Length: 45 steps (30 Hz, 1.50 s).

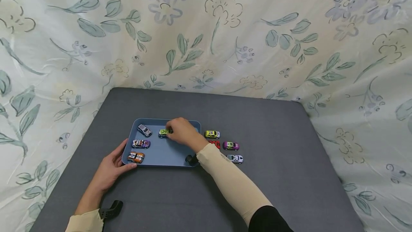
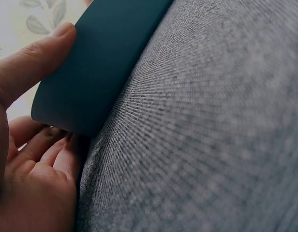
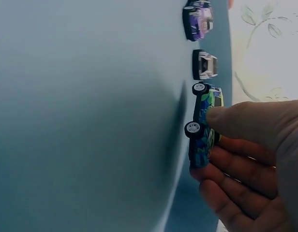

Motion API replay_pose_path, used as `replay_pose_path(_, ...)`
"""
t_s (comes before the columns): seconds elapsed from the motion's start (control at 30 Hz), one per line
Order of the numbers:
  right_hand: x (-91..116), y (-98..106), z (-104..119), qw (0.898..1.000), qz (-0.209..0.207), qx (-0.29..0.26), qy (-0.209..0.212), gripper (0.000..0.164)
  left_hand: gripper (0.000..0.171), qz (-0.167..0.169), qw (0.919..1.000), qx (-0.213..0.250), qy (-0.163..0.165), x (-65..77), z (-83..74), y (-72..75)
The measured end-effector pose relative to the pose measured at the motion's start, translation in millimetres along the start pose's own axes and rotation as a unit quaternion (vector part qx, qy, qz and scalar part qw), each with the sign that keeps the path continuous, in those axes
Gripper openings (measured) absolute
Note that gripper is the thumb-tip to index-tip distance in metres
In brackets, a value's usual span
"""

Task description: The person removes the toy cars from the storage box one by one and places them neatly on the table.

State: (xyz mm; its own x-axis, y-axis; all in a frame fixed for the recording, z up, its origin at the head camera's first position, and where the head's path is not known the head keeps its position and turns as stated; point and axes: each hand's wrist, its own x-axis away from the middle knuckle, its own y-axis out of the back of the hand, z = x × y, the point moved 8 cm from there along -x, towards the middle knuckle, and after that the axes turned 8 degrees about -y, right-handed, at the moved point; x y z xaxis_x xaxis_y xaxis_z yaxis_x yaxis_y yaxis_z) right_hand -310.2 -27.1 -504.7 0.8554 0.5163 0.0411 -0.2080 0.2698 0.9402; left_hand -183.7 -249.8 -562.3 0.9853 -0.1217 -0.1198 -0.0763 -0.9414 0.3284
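My right hand (image 1: 182,131) pinches a green toy car (image 3: 205,123) between thumb and fingers, over the back part of a blue tray (image 1: 170,156). In the right wrist view, its wheels point toward the tray floor. My left hand (image 1: 109,167) holds the tray by its front left corner, the thumb along the front wall and the other fingers round the left side, as the left wrist view shows. Inside the tray along the left stand a silver toy car (image 1: 144,130), a purple-and-white toy car (image 1: 141,144) and an orange toy car (image 1: 136,157).
Right of the tray, on the grey table (image 1: 273,189), are a yellow toy car (image 1: 212,134), a purple-and-green one (image 1: 231,145), a white one (image 1: 235,158) and a red one (image 1: 215,144) partly behind my right forearm. A floral curtain (image 1: 193,46) hangs behind the table.
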Motion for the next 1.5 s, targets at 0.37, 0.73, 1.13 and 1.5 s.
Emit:
replay_pose_path(0.37,17.9,23.6,-5.0,0.999,-0.010,-0.041,-0.008,0.025,0.104,0.001,0.9999,0.011,-0.001,0.1,-1.8,1.1)
replay_pose_path(0.73,28.8,37.4,-10.3,0.998,-0.031,-0.048,-0.005,0.024,0.104,0.003,0.9999,0.009,0.004,0.3,-3.7,2.4)
replay_pose_path(1.13,46.1,46.9,-29.8,0.997,-0.045,-0.054,-0.017,0.025,0.104,-0.002,0.9996,0.029,0.007,-1.1,-5.4,2.5)
replay_pose_path(1.5,54.0,51.6,-41.0,0.997,-0.054,-0.059,-0.023,0.023,0.107,0.000,0.9995,0.023,0.020,-2.9,-3.4,1.2)
